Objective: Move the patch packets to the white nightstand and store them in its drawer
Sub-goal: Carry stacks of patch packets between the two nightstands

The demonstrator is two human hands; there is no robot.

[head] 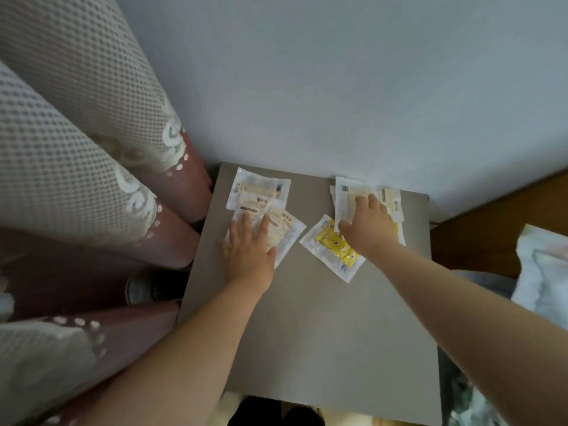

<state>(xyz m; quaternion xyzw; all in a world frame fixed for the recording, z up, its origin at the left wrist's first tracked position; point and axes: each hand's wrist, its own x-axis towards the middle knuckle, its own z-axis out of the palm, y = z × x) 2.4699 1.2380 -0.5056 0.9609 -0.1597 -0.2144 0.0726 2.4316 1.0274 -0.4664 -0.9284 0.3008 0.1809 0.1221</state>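
Note:
Several patch packets lie on the flat grey-looking top of a small stand (307,333) against the wall. On the left is a loose pile of white packets (261,192); my left hand (250,250) lies flat on the nearest one, fingers spread. On the right is a second pile of white packets (353,192) with my right hand (368,227) resting on top, fingers and thumb pressed on the upper packet. A yellow-printed packet (330,247) lies partly under that hand. No drawer is in view.
Patterned curtains (76,149) hang close at the left edge of the stand. A wooden surface (498,229) and crumpled pale fabric (544,272) are on the right. The wall (338,87) stands directly behind.

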